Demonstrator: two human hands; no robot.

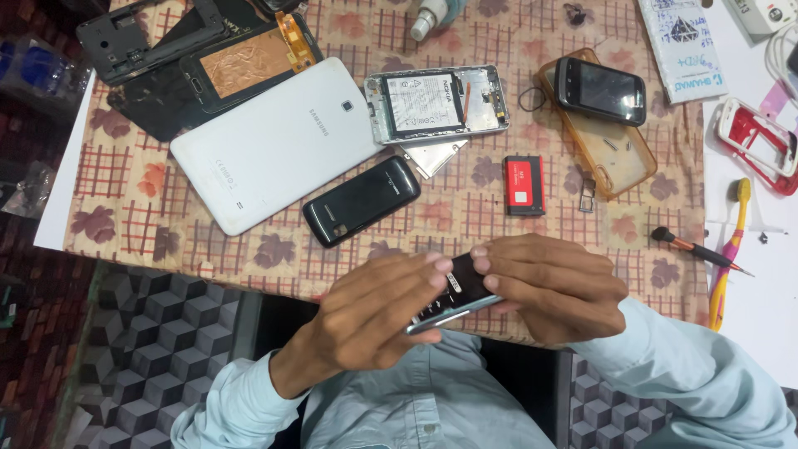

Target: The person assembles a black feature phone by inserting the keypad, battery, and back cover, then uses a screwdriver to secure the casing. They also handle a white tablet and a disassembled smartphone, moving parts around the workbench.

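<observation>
The table point(125, 208) fills the top of the view, under a checked cloth with leaf prints. Biggest thing on it is the white tablet point(274, 141), lying face down and slanted. Above it sit a dark tablet frame point(154, 37) and an opened screen panel with a copper-coloured back point(249, 62). Just right of the tablet's corner lies an opened phone point(436, 102), its insides showing. Below that, a black phone point(362, 199) lies face down, apart from the rest.

Now the containers: an orange see-through phone case point(611, 154) lies open side up like a little tray, with a small black phone point(600, 89) resting across its upper end and a few tiny screws loose on its floor. A small metal card tray point(587, 194) lies just at its lower left edge. Left of that, a red-labelled battery point(524, 185) lies by itself.

Down at the near edge, both hands are on the job. The left hand point(374, 320) and right hand point(553, 287) together grip a slim dark phone point(457, 299), held off the table and tilted. Fingers of both are curled tight around it, fingertips pressing at its upper edge. My read: the phone's casing is being worked at the seam. A next move would want steady, even pressure. The screwdriver point(698, 251) and a yellow-and-pink toothbrush point(730, 249) lie to the right, untouched.
</observation>
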